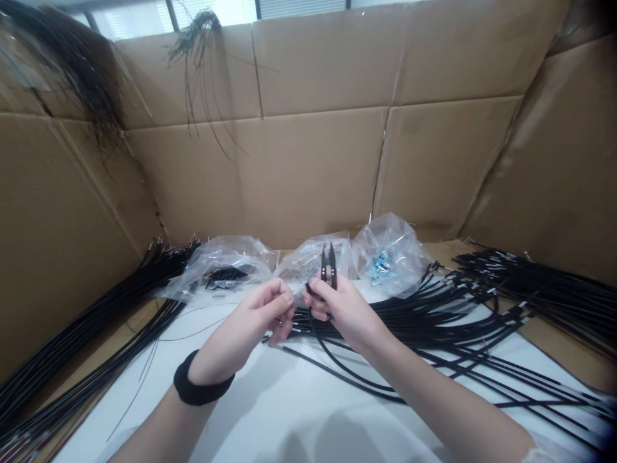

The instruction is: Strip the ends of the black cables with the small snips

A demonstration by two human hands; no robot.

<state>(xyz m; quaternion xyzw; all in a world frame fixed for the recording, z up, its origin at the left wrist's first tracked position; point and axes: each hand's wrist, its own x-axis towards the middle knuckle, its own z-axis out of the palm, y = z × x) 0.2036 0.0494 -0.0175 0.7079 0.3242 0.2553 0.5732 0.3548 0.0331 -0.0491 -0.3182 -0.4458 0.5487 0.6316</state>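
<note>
Left hand (260, 315): fingers pinched together on the cable (337, 363) end, steadying it.
Right hand (337, 305): clamped on snips (328, 265), blades up, near that end.
Cable: trails over the white table (270, 411).
Bags (385, 254): behind, within reach.

no legible txt, labels or nos.
</note>
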